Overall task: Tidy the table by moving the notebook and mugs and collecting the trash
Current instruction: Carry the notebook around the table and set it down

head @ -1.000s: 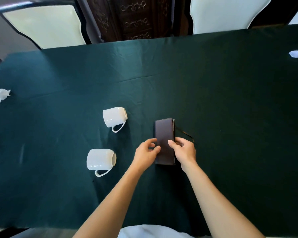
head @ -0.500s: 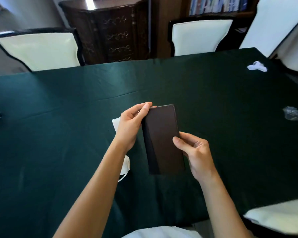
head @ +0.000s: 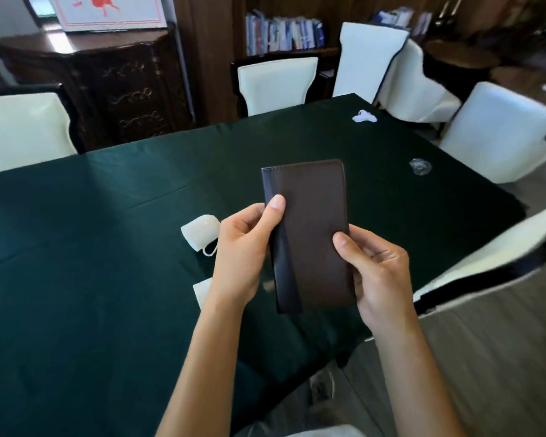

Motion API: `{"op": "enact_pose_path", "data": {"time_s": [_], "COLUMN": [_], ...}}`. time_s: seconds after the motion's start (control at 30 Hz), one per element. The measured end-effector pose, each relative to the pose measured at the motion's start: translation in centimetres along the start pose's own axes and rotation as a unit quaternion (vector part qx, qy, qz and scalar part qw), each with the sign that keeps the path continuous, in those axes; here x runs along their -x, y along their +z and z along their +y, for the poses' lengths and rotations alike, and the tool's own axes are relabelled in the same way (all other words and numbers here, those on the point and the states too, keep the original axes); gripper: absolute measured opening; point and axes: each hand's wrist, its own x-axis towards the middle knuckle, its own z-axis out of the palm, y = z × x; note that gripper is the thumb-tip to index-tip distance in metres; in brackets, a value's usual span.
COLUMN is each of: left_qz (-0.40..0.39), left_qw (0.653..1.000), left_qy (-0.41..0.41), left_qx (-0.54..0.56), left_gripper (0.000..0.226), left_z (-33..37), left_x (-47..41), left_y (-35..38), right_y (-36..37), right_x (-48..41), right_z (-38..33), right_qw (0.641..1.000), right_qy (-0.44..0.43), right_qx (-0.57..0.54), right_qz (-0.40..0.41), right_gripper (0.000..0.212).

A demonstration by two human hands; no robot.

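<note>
A dark brown notebook (head: 312, 234) with a matt, leather-like cover and stitched edge. Beneath it, a dark green cloth table cover (head: 92, 247), soft and creased. A glossy white ceramic mug (head: 200, 236) (lying on its side). Crumpled white paper (head: 364, 116); crinkled clear plastic (head: 420, 167).

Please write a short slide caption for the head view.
Both hands, left and right, hold the brown notebook above the green table.

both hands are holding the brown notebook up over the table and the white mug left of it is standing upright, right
Not quite. The head view shows both the left hand and right hand holding the notebook up, but the mug lies on its side, not upright.
</note>
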Motion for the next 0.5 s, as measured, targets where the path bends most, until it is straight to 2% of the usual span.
{"op": "enact_pose_path", "data": {"time_s": [0.07, 0.13, 0.2, 0.43, 0.5], "left_qz": [-0.020, -0.042, -0.061, -0.156, -0.199], "left_qw": [1.000, 0.999, 0.998, 0.986, 0.976], "left_qy": [-0.004, 0.000, 0.003, -0.047, -0.060], "left_qx": [-0.002, -0.003, -0.010, -0.036, -0.057], "left_gripper": [0.037, 0.046, 0.042, 0.025, 0.031], "left_z": [0.2, 0.2, 0.0, -1.6, -2.3], "left_x": [1.7, 3.1, 4.2, 7.3, 8.3], "left_y": [0.6, 1.5, 2.5, 7.4, 10.0], "right_y": [-0.3, -0.9, -1.7, -7.6, -10.3], "right_x": [1.5, 2.7, 3.8, 8.3, 10.0], "right_z": [-0.6, -1.3, -2.2, -5.3, -6.2], "right_qw": [1.000, 0.998, 0.996, 0.979, 0.970], "right_qy": [-0.015, -0.026, -0.042, -0.095, -0.105], "right_qx": [-0.008, -0.013, -0.019, -0.032, -0.028], "right_qz": [0.022, 0.049, 0.080, 0.180, 0.217], "right_gripper": [0.026, 0.029, 0.032, 0.019, 0.018]}}
